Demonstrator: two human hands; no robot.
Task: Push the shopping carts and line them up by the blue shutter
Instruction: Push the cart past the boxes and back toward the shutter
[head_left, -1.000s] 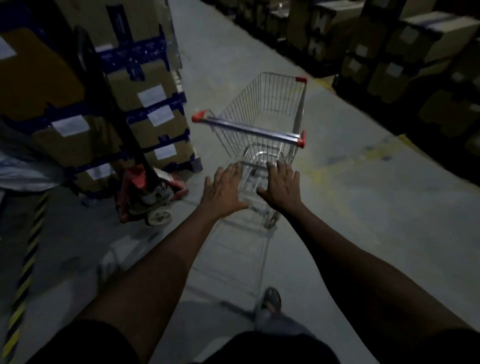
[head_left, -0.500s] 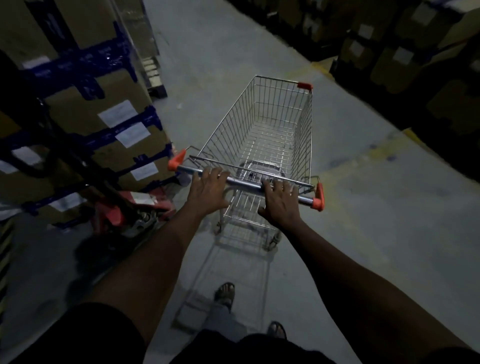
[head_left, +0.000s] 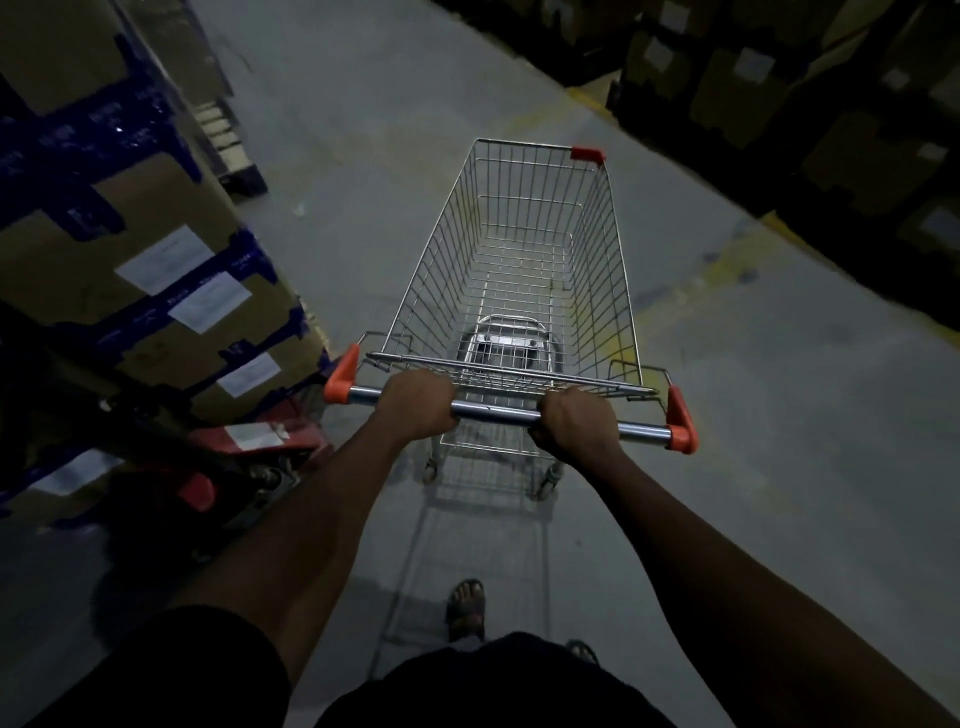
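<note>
Both hands were curled tight round the cart's handle (head_left: 493, 414), left hand (head_left: 415, 408) toward the left orange cap and right hand (head_left: 574, 423) a bit right of the middle, knuckles up. The cart (head_left: 436, 270) (wire basket, nose pointing away down the aisle) stood on the grey floor (head_left: 753, 441) right in front of the person. Taped boxes (head_left: 130, 208) and a red pallet jack (head_left: 249, 447) sat just beside it on the left.

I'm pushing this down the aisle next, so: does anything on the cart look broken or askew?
On the cart, a red cap sits on the far right corner; none shows on the far left. The wires look straight, and the left hand and right hand grip the handle.
</note>
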